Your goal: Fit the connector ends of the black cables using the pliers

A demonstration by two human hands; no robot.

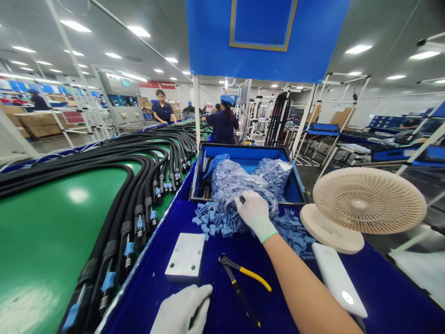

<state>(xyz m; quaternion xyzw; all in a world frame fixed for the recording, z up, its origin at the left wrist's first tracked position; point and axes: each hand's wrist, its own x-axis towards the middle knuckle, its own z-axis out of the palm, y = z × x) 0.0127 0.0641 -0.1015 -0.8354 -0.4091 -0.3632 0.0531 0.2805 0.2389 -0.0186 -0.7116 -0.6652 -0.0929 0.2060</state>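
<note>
The right hand (255, 211) (gloved) grips a clear bag of blue clips (239, 185) at the front edge of the blue bin (299, 190), above loose blue clips (208, 222). The left hand (182, 310) rests loosely curled, holding nothing, on the blue table (194, 297), near the pliers (243, 278).

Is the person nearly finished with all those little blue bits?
Done: many loose small blue plastic clips already lie heaped on the blue worktop. In hand: the right hand grips a clear plastic bag full of clips. Left: another full bag waits in the blue bin; black cables lie alongside. Probably early on.
</note>
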